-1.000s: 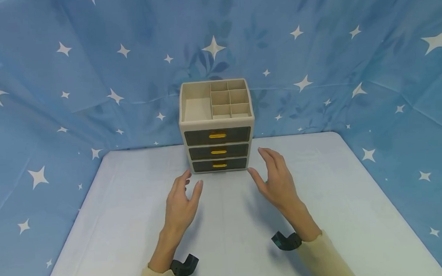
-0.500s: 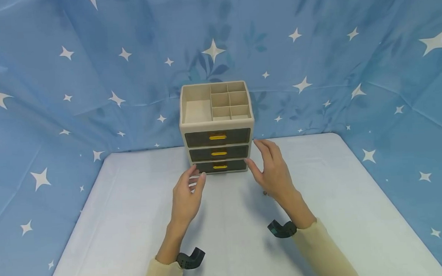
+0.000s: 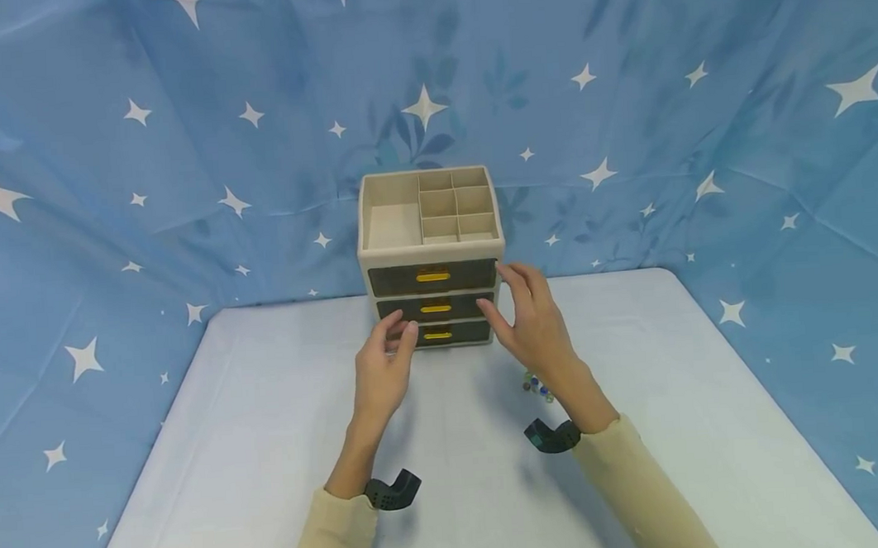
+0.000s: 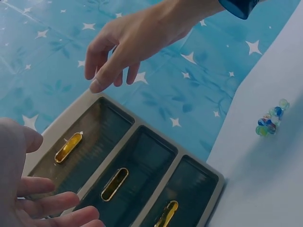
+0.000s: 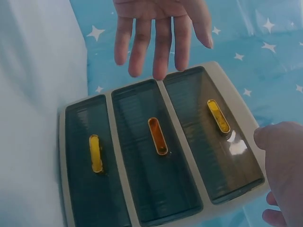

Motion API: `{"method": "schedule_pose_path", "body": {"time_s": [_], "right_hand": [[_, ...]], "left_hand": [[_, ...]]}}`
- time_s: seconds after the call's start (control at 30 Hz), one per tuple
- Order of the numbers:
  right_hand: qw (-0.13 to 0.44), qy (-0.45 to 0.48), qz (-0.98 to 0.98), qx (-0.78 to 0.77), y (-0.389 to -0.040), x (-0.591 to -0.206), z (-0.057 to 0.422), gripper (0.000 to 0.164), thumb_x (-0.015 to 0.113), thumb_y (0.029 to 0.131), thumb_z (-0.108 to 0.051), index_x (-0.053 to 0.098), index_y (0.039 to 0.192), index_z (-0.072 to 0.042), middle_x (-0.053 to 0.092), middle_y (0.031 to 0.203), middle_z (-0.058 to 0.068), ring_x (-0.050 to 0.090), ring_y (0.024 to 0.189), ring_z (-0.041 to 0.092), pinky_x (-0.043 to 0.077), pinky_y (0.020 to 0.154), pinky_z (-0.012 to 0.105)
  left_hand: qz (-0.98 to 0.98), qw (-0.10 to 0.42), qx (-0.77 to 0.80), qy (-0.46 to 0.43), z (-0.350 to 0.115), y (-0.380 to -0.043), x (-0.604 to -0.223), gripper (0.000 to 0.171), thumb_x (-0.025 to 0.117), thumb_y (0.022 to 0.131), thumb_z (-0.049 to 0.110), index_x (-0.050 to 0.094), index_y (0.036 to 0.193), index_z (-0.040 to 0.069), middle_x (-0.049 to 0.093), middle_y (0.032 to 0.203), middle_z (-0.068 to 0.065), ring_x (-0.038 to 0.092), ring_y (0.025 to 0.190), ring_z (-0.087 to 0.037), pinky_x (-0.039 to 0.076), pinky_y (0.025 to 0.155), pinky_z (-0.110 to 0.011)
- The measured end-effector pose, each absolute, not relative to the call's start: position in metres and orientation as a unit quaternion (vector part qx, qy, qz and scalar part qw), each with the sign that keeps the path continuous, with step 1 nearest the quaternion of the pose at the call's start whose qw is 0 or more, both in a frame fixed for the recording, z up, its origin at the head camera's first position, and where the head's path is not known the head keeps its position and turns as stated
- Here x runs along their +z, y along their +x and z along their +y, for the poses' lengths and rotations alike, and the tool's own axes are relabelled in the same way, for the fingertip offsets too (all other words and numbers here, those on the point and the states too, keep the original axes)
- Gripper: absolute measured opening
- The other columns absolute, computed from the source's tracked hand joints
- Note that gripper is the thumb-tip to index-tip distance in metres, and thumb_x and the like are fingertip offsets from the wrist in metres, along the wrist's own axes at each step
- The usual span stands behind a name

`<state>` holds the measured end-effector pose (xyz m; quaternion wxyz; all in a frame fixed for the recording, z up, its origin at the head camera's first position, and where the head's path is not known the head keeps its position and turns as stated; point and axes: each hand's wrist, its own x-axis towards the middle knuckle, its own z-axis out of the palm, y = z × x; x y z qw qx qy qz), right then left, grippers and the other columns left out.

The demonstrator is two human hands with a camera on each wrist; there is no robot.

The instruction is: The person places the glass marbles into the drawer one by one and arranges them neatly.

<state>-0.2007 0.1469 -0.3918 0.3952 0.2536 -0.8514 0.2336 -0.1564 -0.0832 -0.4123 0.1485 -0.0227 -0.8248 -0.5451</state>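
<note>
A beige desktop drawer organizer [image 3: 430, 248] stands at the back of the table, three dark drawers with yellow handles in front and compartments on top. My left hand [image 3: 383, 372] is raised before its lower left side, fingers relaxed and holding nothing; the right wrist view shows that left hand [image 5: 154, 28] with its fingers spread apart. My right hand [image 3: 534, 323] hovers at the organizer's right front edge, thumb and fingers apart, nothing between them. In the left wrist view the right hand [image 4: 137, 42] appears near the corner by the top drawer [image 4: 90, 142]. All three drawers are pushed in.
Several small coloured glass marbles [image 4: 272, 118] lie in a cluster on the white table [image 3: 269, 448], partly hidden by my right wrist in the head view. Behind the organizer hangs a blue curtain [image 3: 277, 167] with white stars.
Both hands have moved forward and up toward the organizer, the left also rightward and the right slightly leftward. The marbles have come into sight beside my right wrist. The view has tilted slightly.
</note>
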Motion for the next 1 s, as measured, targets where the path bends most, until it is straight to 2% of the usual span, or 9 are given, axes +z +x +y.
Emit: {"method": "schedule_pose_path", "body": {"time_s": [0.23, 0.53, 0.67, 0.8, 1.0], "right_hand": [[0.393, 0.252, -0.852, 0.236, -0.212, -0.385, 0.145, 0.058, 0.074, 0.092, -0.019, 0.05, 0.138, 0.006, 0.052, 0.128, 0.026, 0.057, 0.112, 0.036, 0.056, 0.089, 0.045], [0.404, 0.254, -0.849, 0.227, -0.224, -0.38, 0.146, 0.051, 0.07, 0.095, -0.019, 0.051, 0.134, 0.007, 0.051, 0.126, 0.026, 0.058, 0.111, 0.035, 0.057, 0.09, 0.044], [0.408, 0.255, -0.847, 0.225, -0.229, -0.378, 0.146, 0.049, 0.071, 0.094, -0.019, 0.052, 0.132, 0.008, 0.051, 0.126, 0.026, 0.058, 0.112, 0.036, 0.057, 0.09, 0.044], [0.417, 0.259, -0.841, 0.227, -0.233, -0.376, 0.145, 0.046, 0.069, 0.095, -0.018, 0.054, 0.129, 0.009, 0.052, 0.124, 0.027, 0.058, 0.109, 0.037, 0.057, 0.087, 0.045], [0.434, 0.253, -0.834, 0.228, -0.239, -0.375, 0.144, 0.041, 0.069, 0.095, -0.015, 0.058, 0.127, 0.008, 0.053, 0.12, 0.027, 0.061, 0.101, 0.038, 0.058, 0.079, 0.044]], "left_hand": [[-0.821, 0.141, -0.552, -0.016, -0.08, -0.168, -0.407, 0.054, 0.054, 0.101, 0.049, 0.057, 0.138, 0.009, 0.069, 0.12, -0.006, 0.071, 0.095, -0.021, 0.055, 0.075, -0.036], [-0.789, 0.12, -0.603, -0.007, -0.073, -0.181, -0.405, 0.049, 0.056, 0.101, 0.047, 0.061, 0.132, 0.01, 0.07, 0.114, -0.009, 0.071, 0.091, -0.03, 0.06, 0.078, -0.036], [-0.767, 0.106, -0.633, -0.007, -0.07, -0.186, -0.405, 0.045, 0.057, 0.101, 0.044, 0.062, 0.129, 0.009, 0.07, 0.114, -0.016, 0.071, 0.088, -0.032, 0.061, 0.077, -0.037], [-0.759, 0.097, -0.644, -0.003, -0.067, -0.191, -0.403, 0.044, 0.056, 0.101, 0.043, 0.063, 0.126, 0.008, 0.07, 0.113, -0.02, 0.072, 0.087, -0.033, 0.062, 0.076, -0.037], [-0.745, 0.094, -0.661, -0.005, -0.061, -0.203, -0.398, 0.044, 0.057, 0.101, 0.042, 0.065, 0.123, 0.004, 0.071, 0.109, -0.02, 0.071, 0.089, -0.042, 0.061, 0.071, -0.03]]}}
